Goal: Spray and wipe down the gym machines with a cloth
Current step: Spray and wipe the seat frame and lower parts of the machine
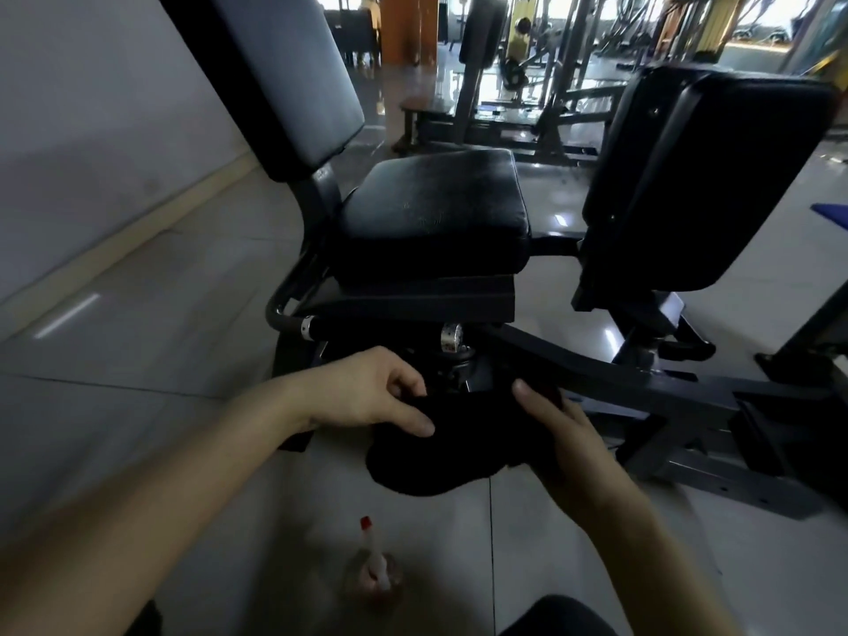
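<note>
cloth [440, 447]: black | seat pad [431, 208]: black | bottle cap [365, 523]: seemingly red

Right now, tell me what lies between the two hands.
In the head view, the black cloth spans the gap; the left hand and right hand each grip an end.

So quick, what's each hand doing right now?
Left hand: closed, pinching one side of the black cloth.
Right hand: closed, gripping the other side of the same cloth.
</note>
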`<state>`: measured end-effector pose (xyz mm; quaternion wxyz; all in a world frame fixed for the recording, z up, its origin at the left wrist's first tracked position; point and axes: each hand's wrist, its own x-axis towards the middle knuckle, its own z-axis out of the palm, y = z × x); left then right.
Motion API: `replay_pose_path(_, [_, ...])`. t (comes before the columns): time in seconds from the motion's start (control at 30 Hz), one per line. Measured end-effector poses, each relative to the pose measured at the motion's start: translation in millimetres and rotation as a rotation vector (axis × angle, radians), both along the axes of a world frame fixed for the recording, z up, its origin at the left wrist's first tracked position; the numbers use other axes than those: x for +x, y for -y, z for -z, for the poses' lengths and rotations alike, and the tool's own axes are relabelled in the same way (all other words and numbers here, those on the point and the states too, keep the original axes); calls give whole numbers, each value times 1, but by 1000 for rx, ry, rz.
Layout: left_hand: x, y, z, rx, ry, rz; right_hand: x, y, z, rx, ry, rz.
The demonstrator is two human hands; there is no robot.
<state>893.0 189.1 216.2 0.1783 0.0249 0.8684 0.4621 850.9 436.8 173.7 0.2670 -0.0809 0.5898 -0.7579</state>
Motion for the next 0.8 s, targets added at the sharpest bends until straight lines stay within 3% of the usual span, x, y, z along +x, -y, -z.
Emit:
replay_pose_path(0.07, [2,-2,-9,117,-12,-37,-6,1,0,-77,106,42])
replay_pose_path(0.17, [3,-7,-18,268,-118,-118,-14,5,-2,-62,120,198])
replay_pose_path(0.33, [-5,-25,-24,328,-331,-276,-34,19,-14,37,-107,490])
replay_pose_path(0.47, [-16,-30,-33,338,-608,-425,-52,49,-25,-96,-256,719])
replay_pose_path(0.53, [-23,-23,-26,240,-661,-532,-67,74,-15,54,-247,743])
replay_pose_path(0.63, [-32,-5,0,-13,-573,-679,-72,102,10,283,-135,557])
replay_pose_path(0.7, [-37,5,13,-82,-542,-719,-66,102,17,236,-114,533])
replay_pose_path(0.8, [-41,7,16,-143,-596,-694,-49,102,16,119,-315,478])
